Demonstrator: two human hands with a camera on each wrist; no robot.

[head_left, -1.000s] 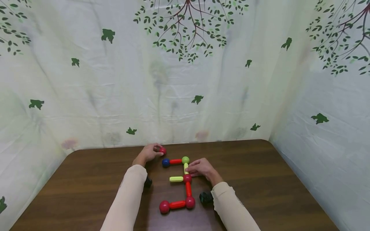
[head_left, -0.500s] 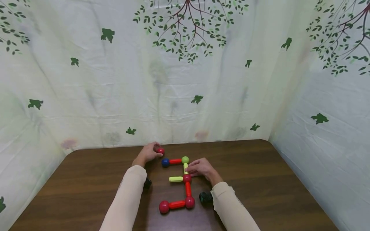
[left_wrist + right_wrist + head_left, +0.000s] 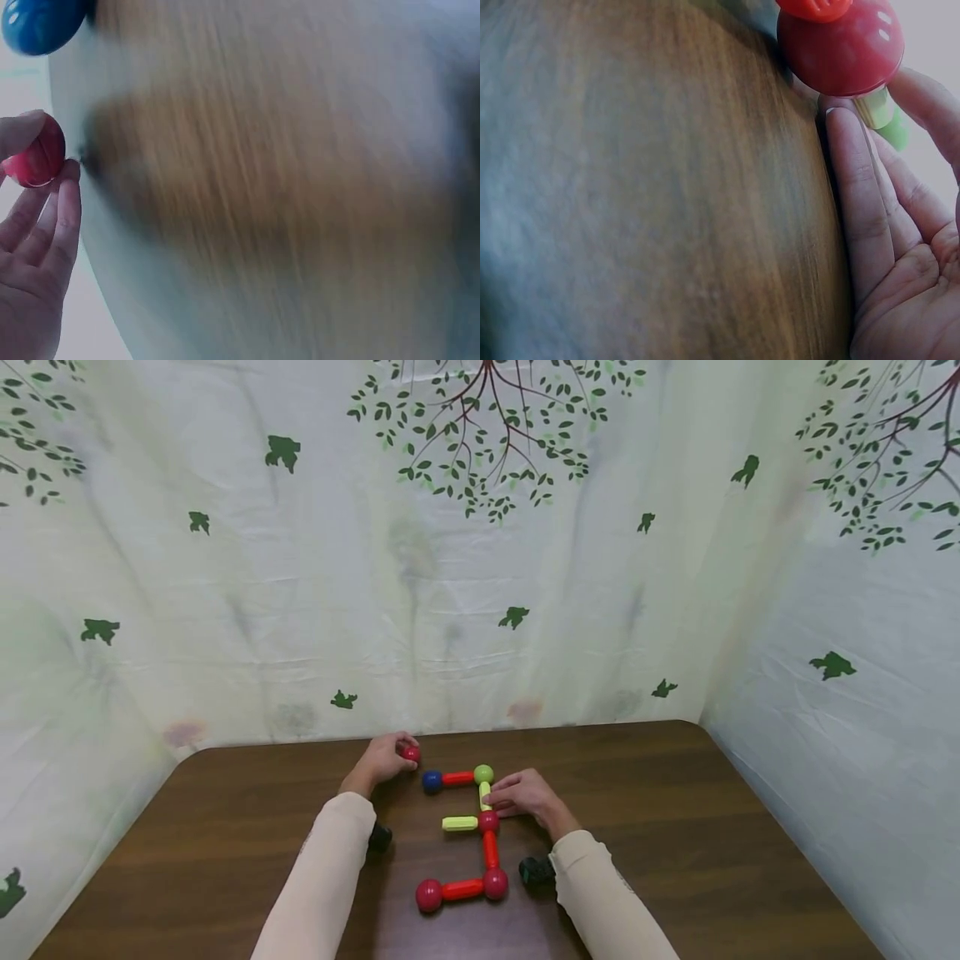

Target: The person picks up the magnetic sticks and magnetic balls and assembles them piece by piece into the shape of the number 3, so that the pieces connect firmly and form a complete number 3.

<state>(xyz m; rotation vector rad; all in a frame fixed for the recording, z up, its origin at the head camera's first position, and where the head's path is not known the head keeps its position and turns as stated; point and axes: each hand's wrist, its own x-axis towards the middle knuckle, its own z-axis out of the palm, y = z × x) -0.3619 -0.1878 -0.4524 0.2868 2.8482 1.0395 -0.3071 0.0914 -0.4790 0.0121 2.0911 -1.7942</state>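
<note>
My left hand pinches a loose red ball between thumb and fingers near the table's far edge. Just to its right lies a blue ball, joined by a red rod to a light green ball. From there a yellow-green rod runs down to a red ball; my right hand holds this rod, thumb and fingers on either side. Another yellow-green rod sticks out left from that red ball, its outer end bare. Part of the held rod is hidden by fingertips.
The joined figure continues nearer with a red rod, a corner red ball, a further red rod and an end red ball. All lies on a brown wooden table. A leaf-patterned cloth hangs behind.
My left hand has drawn the loose red ball a little to the left, farther from the blue ball. My right hand keeps its place on the yellow-green rod.
</note>
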